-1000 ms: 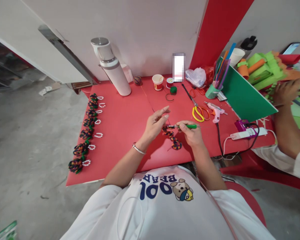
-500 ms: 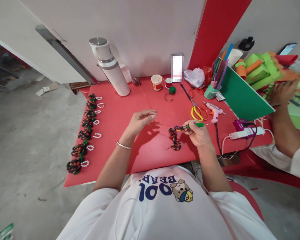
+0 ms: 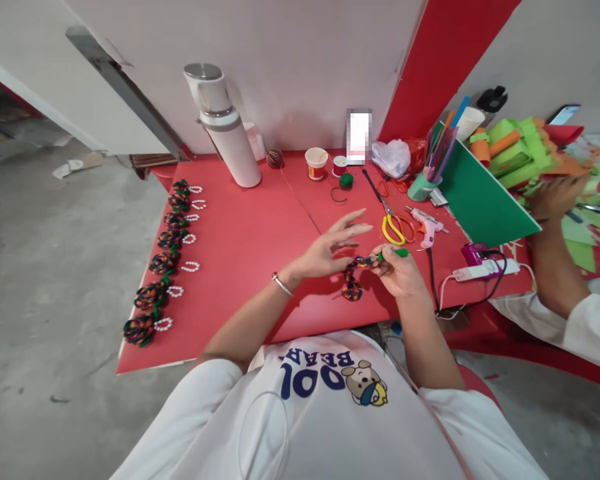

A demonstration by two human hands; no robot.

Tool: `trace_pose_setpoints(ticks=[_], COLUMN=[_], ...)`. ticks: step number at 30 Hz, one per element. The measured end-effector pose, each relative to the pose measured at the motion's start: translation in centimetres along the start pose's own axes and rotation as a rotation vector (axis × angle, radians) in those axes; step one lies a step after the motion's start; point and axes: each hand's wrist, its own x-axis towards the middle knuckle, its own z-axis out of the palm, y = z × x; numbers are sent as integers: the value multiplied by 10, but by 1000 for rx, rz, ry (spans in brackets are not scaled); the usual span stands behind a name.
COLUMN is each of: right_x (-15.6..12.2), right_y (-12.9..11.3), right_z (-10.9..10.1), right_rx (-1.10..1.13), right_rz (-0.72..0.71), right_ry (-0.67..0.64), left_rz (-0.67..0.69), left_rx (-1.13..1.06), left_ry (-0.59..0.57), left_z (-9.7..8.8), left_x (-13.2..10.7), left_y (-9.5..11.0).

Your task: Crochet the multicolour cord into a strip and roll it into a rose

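My right hand (image 3: 399, 272) is closed around a crochet hook (image 3: 401, 253) with a green handle. From its fingertips hangs a curled strip of dark multicoloured crochet (image 3: 351, 288), its lower end near the tabletop. My left hand (image 3: 330, 250) is held just left of the hook, fingers stretched out and spread, the thumb by the upper part of the strip. A strand of yarn (image 3: 303, 207) runs toward the left hand from a multicoloured yarn ball (image 3: 275, 158) at the back of the red table (image 3: 240, 267). Whether the strand loops round a finger cannot be made out.
A row of crocheted pieces (image 3: 165, 262) with white bead loops lines the left edge. A white flask (image 3: 233, 143), paper cup (image 3: 316, 163), scissors (image 3: 393, 229), pink glue gun (image 3: 429, 230) and power strip (image 3: 485, 269) lie about. Another person's arm (image 3: 555, 253) is at right, beyond a green board (image 3: 485, 193).
My left hand has moved right toward the crochet strip, and its fingers have spread. My right hand keeps hold of the crochet hook in nearly the same place.
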Motion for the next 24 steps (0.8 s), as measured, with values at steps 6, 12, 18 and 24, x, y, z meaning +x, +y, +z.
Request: trace_pose_setpoints(ticks=[6,12,18,24], right_x=[-7,-5,-1,-2], right_y=[0,6,7,5], right_z=[-7,-5,-7,-12], right_rx=[25,55,79,124], right_rz=[27,58,51,97], right_ry=[27,5,-41,-36], left_rz=[-56,-72,-189,-204], left_rx=[-104,-204,-285,-129], left_ry=[-19,106,0,56], left_z=[9,0,-5,3], left_x=[6,-4,-14,-13], left_y=[-4,1,15,13])
